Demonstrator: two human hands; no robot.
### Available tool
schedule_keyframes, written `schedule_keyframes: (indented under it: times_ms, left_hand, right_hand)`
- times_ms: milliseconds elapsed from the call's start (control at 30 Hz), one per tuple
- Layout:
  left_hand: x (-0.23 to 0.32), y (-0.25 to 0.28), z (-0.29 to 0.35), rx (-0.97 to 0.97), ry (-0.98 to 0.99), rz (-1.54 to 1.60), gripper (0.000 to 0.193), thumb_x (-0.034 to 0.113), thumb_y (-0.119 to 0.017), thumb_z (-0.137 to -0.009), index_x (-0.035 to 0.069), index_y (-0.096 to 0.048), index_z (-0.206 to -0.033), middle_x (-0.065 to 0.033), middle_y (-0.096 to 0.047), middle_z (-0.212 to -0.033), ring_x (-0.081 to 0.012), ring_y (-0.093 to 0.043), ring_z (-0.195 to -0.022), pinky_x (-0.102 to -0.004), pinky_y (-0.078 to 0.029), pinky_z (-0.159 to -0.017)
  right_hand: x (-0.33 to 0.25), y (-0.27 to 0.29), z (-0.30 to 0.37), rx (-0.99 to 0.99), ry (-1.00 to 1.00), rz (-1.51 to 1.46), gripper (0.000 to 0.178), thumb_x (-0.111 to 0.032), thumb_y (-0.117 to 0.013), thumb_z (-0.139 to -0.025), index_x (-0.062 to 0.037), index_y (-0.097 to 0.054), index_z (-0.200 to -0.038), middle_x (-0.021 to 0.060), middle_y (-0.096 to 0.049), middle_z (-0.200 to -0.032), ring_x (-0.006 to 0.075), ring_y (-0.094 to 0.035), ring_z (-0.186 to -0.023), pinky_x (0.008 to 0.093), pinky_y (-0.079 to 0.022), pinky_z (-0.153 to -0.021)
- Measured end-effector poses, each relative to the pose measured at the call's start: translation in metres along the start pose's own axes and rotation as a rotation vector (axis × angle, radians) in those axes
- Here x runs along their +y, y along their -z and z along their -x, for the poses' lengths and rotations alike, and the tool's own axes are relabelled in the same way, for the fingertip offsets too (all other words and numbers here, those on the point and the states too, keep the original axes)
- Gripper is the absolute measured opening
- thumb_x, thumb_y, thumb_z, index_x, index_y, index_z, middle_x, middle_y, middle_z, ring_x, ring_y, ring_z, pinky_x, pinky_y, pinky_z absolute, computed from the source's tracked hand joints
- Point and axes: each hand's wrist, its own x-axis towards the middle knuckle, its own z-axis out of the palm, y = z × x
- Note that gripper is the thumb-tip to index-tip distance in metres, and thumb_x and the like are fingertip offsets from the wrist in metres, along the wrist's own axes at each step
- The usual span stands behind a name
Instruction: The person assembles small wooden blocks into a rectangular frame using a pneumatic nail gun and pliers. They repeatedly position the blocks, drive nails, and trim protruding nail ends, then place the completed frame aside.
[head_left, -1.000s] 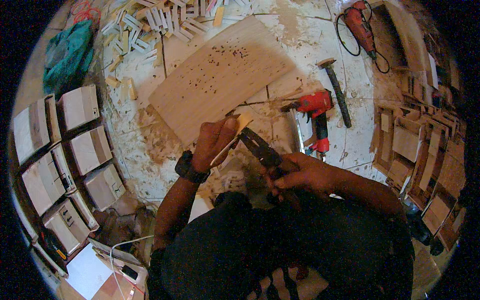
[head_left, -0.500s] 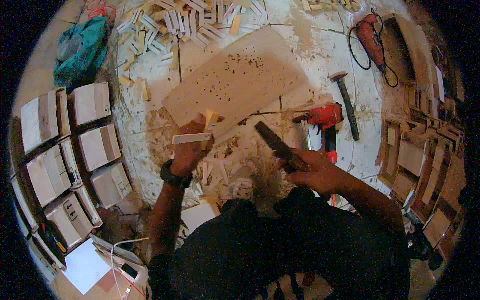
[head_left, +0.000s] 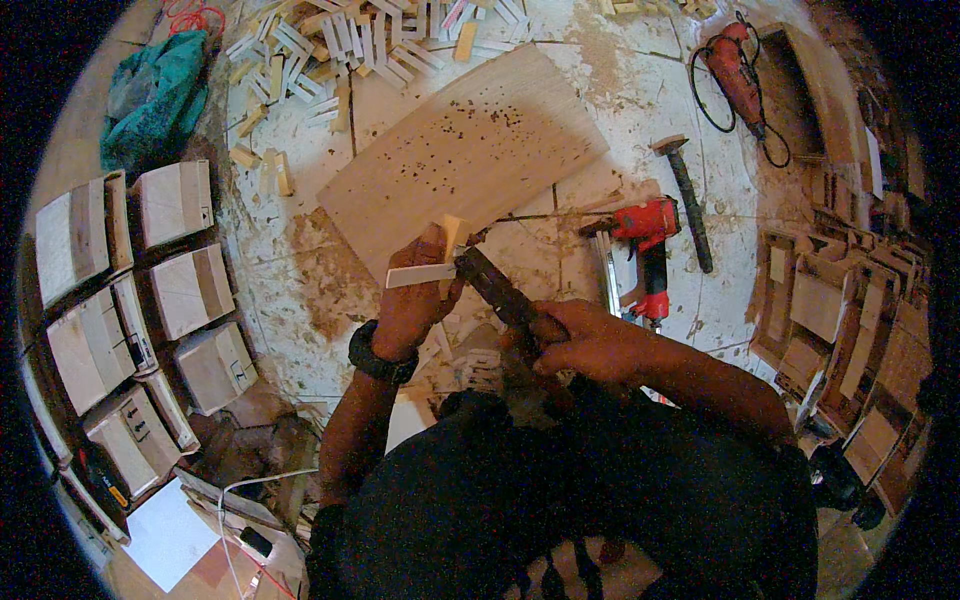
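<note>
My left hand [head_left: 412,312], with a dark watch at its wrist, is closed on an L-shaped wooden piece [head_left: 420,275]. One arm of the piece is a white strip; the other is bare yellowish wood pointing away from me. My right hand [head_left: 590,342] grips a long dark bar-like tool [head_left: 492,286], whose exact kind I cannot make out. The tool's far end meets the wooden piece near its corner, or lies just in front of it. Beyond both hands a brown wooden board [head_left: 460,160] with many dark specks lies slanted on the floor.
A red nail gun [head_left: 648,222] and a hammer [head_left: 688,195] lie to the right. A red corded power tool [head_left: 735,75] is farther off. Many similar wooden pieces [head_left: 375,45] are heaped at the back. Boxes [head_left: 193,290] line the left; a teal bag [head_left: 155,100] lies behind them.
My left hand has moved right with the wooden piece. My right hand has moved left, bringing the dark tool's tip up to the piece. The view has shifted slightly.
</note>
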Motion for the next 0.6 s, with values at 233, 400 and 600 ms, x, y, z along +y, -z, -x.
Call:
schedule_keyframes:
  times_ms: [233, 400, 600]
  left_hand:
    - [0.016, 0.016, -0.004, -0.196, 0.418, 0.713, 0.043, 0.04, -0.04, -0.095, 0.004, -0.054, -0.077, -0.0026, -0.05, -0.054, -0.0102, -0.046, -0.047, -0.026, -0.037, -0.045]
    - [0.03, 0.018, 0.01, -0.225, 0.435, 0.824, 0.047, 0.04, -0.036, -0.097, 0.005, -0.051, -0.07, -0.0009, -0.047, -0.051, -0.0084, -0.042, -0.045, -0.0262, -0.033, -0.042]
    - [0.042, 0.018, 0.031, -0.246, 0.519, 0.726, 0.047, 0.039, -0.036, -0.097, 0.005, -0.051, -0.067, -0.0012, -0.046, -0.05, -0.0086, -0.042, -0.045, -0.0269, -0.032, -0.042]
  right_hand:
    - [0.001, -0.007, 0.006, 0.003, -0.045, -0.151, 0.03, -0.016, -0.062, -0.071, -0.0027, -0.059, -0.097, 0.0094, -0.064, -0.085, 0.0211, -0.061, -0.077, 0.0349, -0.048, -0.073]
    - [0.0, -0.013, 0.015, -0.051, -0.11, -0.18, 0.02, -0.014, -0.063, -0.073, -0.0029, -0.061, -0.089, 0.0074, -0.064, -0.081, 0.0174, -0.06, -0.065, 0.0319, -0.048, -0.063]
    - [0.001, -0.019, 0.017, -0.133, -0.254, -0.369, 0.027, -0.009, -0.06, -0.08, -0.0014, -0.056, -0.105, 0.0085, -0.063, -0.087, 0.0167, -0.061, -0.079, 0.0302, -0.049, -0.073]
